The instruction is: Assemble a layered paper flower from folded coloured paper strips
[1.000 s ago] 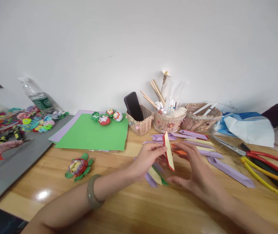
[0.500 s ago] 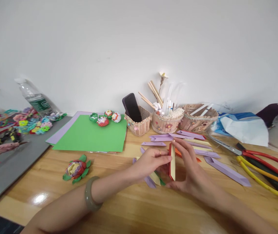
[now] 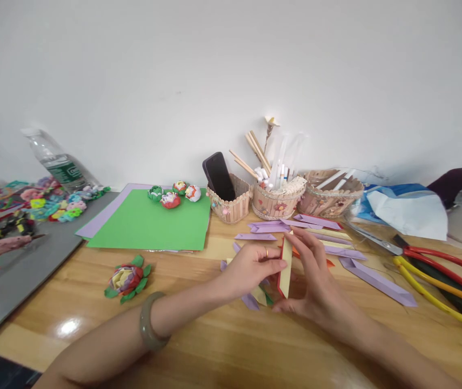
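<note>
My left hand (image 3: 249, 270) pinches a folded paper strip (image 3: 286, 267), yellow on the face and red along its edge, between thumb and fingers. The strip stands nearly upright above the wooden table. My right hand (image 3: 312, 270) spans it from the right, fingertips at its top end and thumb close to its bottom end. Beneath and behind the hands lie folded purple strips (image 3: 379, 281) and a partly hidden orange one (image 3: 330, 263). To the left of my left forearm sits a paper lotus flower (image 3: 127, 279) with green leaves.
Green paper sheets (image 3: 149, 227) lie left, with several small paper flowers (image 3: 169, 200) on them. Decorated baskets (image 3: 231, 208) holding a phone (image 3: 218, 175) and sticks line the wall. Red- and yellow-handled scissors (image 3: 429, 262) lie right. A bottle (image 3: 58, 162) leans at far left.
The strip has turned slightly, its lower end shifting left, so more of the yellow face shows. Both hands stay in nearly the same place.
</note>
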`<state>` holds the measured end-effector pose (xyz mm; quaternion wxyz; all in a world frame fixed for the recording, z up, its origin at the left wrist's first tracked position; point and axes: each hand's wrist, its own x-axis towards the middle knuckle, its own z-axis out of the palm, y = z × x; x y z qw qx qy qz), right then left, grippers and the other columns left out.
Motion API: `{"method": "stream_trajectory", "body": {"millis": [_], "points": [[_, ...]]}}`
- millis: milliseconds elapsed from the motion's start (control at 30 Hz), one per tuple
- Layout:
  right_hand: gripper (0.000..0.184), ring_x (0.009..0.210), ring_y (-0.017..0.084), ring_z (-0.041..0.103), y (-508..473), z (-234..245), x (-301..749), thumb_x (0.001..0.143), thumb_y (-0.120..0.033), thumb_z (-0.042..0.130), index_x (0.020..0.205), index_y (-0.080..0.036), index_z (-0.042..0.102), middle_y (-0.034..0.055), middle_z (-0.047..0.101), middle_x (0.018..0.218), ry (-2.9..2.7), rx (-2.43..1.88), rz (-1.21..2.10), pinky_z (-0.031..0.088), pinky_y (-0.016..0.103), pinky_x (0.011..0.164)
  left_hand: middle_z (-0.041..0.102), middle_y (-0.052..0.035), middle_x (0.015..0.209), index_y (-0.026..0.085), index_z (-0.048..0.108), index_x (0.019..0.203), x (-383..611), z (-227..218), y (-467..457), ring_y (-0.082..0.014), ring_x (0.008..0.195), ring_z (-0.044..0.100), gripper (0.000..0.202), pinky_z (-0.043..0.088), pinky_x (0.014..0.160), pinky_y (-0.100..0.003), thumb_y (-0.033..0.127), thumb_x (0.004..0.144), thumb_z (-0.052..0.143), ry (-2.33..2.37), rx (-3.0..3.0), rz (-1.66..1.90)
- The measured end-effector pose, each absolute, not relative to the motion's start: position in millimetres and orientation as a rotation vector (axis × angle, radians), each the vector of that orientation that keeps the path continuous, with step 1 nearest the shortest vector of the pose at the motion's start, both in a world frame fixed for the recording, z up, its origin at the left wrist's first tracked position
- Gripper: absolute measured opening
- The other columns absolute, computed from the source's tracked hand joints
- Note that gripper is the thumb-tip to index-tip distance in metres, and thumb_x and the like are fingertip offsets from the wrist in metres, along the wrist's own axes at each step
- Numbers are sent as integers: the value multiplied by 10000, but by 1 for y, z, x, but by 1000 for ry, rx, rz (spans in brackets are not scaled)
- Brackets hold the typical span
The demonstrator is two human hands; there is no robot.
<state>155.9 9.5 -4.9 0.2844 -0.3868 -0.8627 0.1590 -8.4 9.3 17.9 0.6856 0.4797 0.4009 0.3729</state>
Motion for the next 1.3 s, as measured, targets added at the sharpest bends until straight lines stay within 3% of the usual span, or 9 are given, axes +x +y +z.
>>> {"method": "stream_trajectory", "body": {"millis": [300,367,400,467,500,633,1100,1300], "points": [[1016,1337,351,168,9,-2,156,655,-452,704,1409,-283,44,133,123,1442,-2234,-1016,448,332,523,1018,595,9,571,158,732,744,-13,29,16,-85,503,505,186,433,535,-215,287,612,714,967,966,950],[828,1313,314,250,10,1,155,735,-426,641,1384,-266,152,128,221,1414,-2198,-1010,489,366,487,1004,628,-6,613,142,731,764,-17,28,21,-88,542,529,190,447,564,-211,259,616,714,983,924,1076],[642,1268,289,335,10,2,153,791,-382,588,1334,-260,267,120,327,1357,-2210,-1001,513,398,465,979,640,-14,635,132,729,772,-19,27,24,-93,566,545,199,454,575,-211,252,614,715,993,895,1146],[268,1102,242,505,11,4,149,873,-261,466,1140,-244,483,96,527,1159,-2278,-995,556,464,420,891,652,-21,664,122,721,780,-23,26,30,-98,598,562,209,462,581,-208,247,612,717,1019,840,1260],[192,1006,226,557,11,4,147,885,-215,428,1037,-234,543,86,583,1061,-2317,-1003,567,486,402,838,652,-17,669,125,718,778,-25,25,33,-95,601,562,205,462,574,-203,248,614,715,1032,821,1296],[168,842,214,593,7,3,135,860,-192,465,965,-196,596,86,625,936,-2398,-1091,543,501,361,713,645,-6,654,131,709,757,-29,24,37,-84,582,553,193,455,546,-189,256,610,718,1063,801,1347],[246,720,227,598,19,1,141,845,-275,446,805,-171,665,79,667,800,-2187,-1403,730,422,336,654,657,-19,672,124,699,736,-29,25,38,-104,599,571,220,475,571,-223,273,580,738,1071,809,1364],[327,619,167,571,29,10,153,835,-436,454,788,-177,647,22,648,691,-1949,-1425,1026,407,260,562,651,-6,675,123,687,722,-25,23,35,-98,604,575,225,487,606,-234,242,546,761,1029,784,1304]]}}
